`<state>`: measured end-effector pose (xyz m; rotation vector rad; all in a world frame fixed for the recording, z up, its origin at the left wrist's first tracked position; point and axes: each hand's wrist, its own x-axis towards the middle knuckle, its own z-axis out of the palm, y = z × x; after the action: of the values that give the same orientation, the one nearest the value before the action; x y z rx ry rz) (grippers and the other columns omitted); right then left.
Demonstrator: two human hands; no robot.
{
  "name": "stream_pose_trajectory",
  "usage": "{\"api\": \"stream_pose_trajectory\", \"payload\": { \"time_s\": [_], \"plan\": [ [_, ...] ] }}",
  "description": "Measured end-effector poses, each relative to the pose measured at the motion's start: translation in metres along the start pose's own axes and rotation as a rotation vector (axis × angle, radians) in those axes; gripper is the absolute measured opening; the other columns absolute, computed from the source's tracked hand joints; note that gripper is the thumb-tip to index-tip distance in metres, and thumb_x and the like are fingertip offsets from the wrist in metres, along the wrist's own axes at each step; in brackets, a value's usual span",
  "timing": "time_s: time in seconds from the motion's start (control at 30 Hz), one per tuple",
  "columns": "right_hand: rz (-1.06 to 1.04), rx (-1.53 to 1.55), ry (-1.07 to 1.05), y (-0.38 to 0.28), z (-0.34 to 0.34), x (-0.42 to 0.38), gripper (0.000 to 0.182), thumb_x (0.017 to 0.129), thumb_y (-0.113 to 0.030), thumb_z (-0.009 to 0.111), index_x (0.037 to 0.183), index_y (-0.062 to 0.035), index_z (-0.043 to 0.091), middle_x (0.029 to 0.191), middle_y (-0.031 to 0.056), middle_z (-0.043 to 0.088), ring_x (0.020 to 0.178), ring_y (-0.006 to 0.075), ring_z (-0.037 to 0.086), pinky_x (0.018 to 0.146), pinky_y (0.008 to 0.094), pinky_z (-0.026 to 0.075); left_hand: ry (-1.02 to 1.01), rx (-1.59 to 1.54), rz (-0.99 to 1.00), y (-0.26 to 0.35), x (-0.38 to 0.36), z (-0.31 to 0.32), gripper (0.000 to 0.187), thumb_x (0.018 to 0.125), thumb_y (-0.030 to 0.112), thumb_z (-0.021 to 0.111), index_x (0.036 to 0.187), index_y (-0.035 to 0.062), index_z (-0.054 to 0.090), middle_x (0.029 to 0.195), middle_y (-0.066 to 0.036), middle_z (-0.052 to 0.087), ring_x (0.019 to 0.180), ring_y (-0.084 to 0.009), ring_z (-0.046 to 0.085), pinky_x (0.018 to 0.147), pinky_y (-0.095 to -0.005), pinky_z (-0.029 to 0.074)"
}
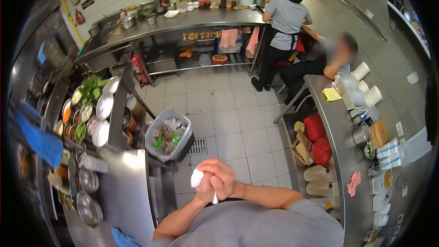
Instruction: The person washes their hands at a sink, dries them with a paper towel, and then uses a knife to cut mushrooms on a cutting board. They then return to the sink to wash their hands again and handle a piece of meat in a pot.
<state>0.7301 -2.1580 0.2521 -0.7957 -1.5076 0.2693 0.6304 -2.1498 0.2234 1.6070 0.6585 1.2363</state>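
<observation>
My left hand [206, 189] and my right hand [223, 176] are clasped together in front of my chest, above the floor. Between them is a crumpled white piece of paper or cloth [196, 178]; one part sticks out on the left and a small tip shows underneath. The fingers of both hands are closed around it, and most of it is hidden. Just beyond my hands stands a grey waste bin [186, 121] with a liner and food scraps inside.
A steel counter [123, 174] with metal bowls [90, 208] lies left, near containers of ingredients [105, 105]. On the right, a steel table [336, 132] holds cups and a pink cloth [353, 183]. Ahead, one person [286, 23] stands at the back counter [196, 18]; another person [315, 64] sits.
</observation>
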Motion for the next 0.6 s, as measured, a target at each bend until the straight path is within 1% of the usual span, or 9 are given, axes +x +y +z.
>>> {"api": "stream_pose_trajectory", "payload": {
  "time_s": [0.07, 0.2, 0.3, 0.33, 0.37, 0.43, 0.47, 0.5, 0.6],
  "plan": [
    [0.045, -0.092, 0.055, 0.031, -0.009, 0.031, 0.034, 0.087, -0.013, 0.044, 0.105, 0.0095, 0.063, 0.1, 0.0255, 0.065, 0.084, 0.0361, 0.065, 0.075, 0.0402, 0.054, -0.062, -0.238, -0.257, -0.088, 0.022, -0.009, 0.026, 0.097, 0.015, 0.038, 0.109, 0.0017, 0.056, 0.102, -0.01, 0.057, 0.097, -0.0243, 0.056, 0.083, -0.0364, 0.045],
    [0.054, -0.299, 0.145, 0.074, -0.052, 0.085, 0.033, 0.09, -0.017, 0.046, 0.102, 0.0083, 0.064, 0.099, 0.024, 0.066, 0.084, 0.035, 0.065, 0.075, 0.0394, 0.054, -0.407, -0.422, -0.17, -0.054, 0.143, 0.036, 0.026, 0.093, 0.013, 0.039, 0.083, 0.0032, 0.061, 0.083, -0.007, 0.062, 0.079, -0.0206, 0.06, 0.071, -0.035, 0.047],
    [0.122, -0.5, 0.198, 0.092, -0.078, 0.11, 0.035, 0.092, -0.019, 0.047, 0.108, 0.0081, 0.064, 0.112, 0.0252, 0.063, 0.099, 0.0358, 0.062, 0.086, 0.0415, 0.05, -0.57, -0.405, -0.174, -0.054, 0.204, 0.053, 0.024, 0.094, 0.019, 0.041, 0.092, 0.0027, 0.059, 0.085, -0.006, 0.06, 0.081, -0.0185, 0.058, 0.071, -0.0341, 0.046],
    [0.121, -0.618, 0.207, 0.091, -0.085, 0.125, 0.035, 0.091, -0.018, 0.048, 0.11, 0.0074, 0.064, 0.114, 0.0248, 0.062, 0.103, 0.0372, 0.061, 0.09, 0.0431, 0.049, -0.6, -0.424, -0.18, -0.056, 0.221, 0.057, 0.024, 0.096, 0.013, 0.04, 0.086, 0.0005, 0.058, 0.085, -0.009, 0.062, 0.079, -0.0213, 0.058, 0.072, -0.0346, 0.047],
    [0.121, -0.733, 0.214, 0.093, -0.089, 0.137, 0.035, 0.091, -0.016, 0.049, 0.112, 0.0067, 0.064, 0.117, 0.0245, 0.062, 0.107, 0.0386, 0.059, 0.094, 0.0446, 0.047, -0.586, -0.446, -0.261, -0.053, 0.234, 0.06, 0.024, 0.096, 0.014, 0.04, 0.088, 0.0003, 0.057, 0.085, -0.009, 0.062, 0.08, -0.0221, 0.058, 0.073, -0.0346, 0.047],
    [0.151, -0.621, 0.297, 0.108, -0.09, 0.142, 0.04, 0.089, -0.022, 0.052, 0.114, 0.0074, 0.063, 0.122, 0.0249, 0.059, 0.111, 0.04, 0.057, 0.095, 0.045, 0.046, -0.548, -0.479, -0.419, -0.051, 0.257, 0.066, 0.023, 0.097, 0.015, 0.04, 0.091, -0.0002, 0.057, 0.086, -0.01, 0.061, 0.081, -0.0237, 0.059, 0.074, -0.0347, 0.047],
    [0.101, -0.623, 0.305, 0.118, -0.089, 0.148, 0.041, 0.088, -0.023, 0.052, 0.113, 0.0072, 0.064, 0.121, 0.0247, 0.059, 0.109, 0.0396, 0.057, 0.093, 0.0445, 0.047, -0.476, -0.242, 0.073, -0.07, 0.257, 0.069, 0.024, 0.098, 0.018, 0.041, 0.096, -0.0006, 0.056, 0.089, -0.011, 0.061, 0.085, -0.0252, 0.06, 0.077, -0.035, 0.047],
    [0.052, -0.624, 0.312, 0.129, -0.089, 0.154, 0.042, 0.087, -0.024, 0.052, 0.113, 0.007, 0.064, 0.12, 0.0244, 0.06, 0.107, 0.0392, 0.058, 0.092, 0.0439, 0.048, -0.373, -0.122, 0.255, -0.065, 0.266, 0.074, 0.025, 0.098, 0.019, 0.041, 0.094, 0.001, 0.058, 0.087, -0.011, 0.062, 0.083, -0.0264, 0.061, 0.074, -0.0361, 0.047],
    [0.071, -0.497, 0.371, 0.177, -0.101, 0.163, 0.04, 0.087, -0.022, 0.048, 0.109, 0.0069, 0.064, 0.104, 0.0231, 0.06, 0.088, 0.0343, 0.059, 0.078, 0.0424, 0.049, -0.404, -0.104, 0.167, -0.093, 0.29, 0.086, 0.025, 0.097, 0.019, 0.041, 0.093, 0.0015, 0.059, 0.086, -0.011, 0.061, 0.082, -0.0258, 0.061, 0.073, -0.036, 0.047]
  ]
}}
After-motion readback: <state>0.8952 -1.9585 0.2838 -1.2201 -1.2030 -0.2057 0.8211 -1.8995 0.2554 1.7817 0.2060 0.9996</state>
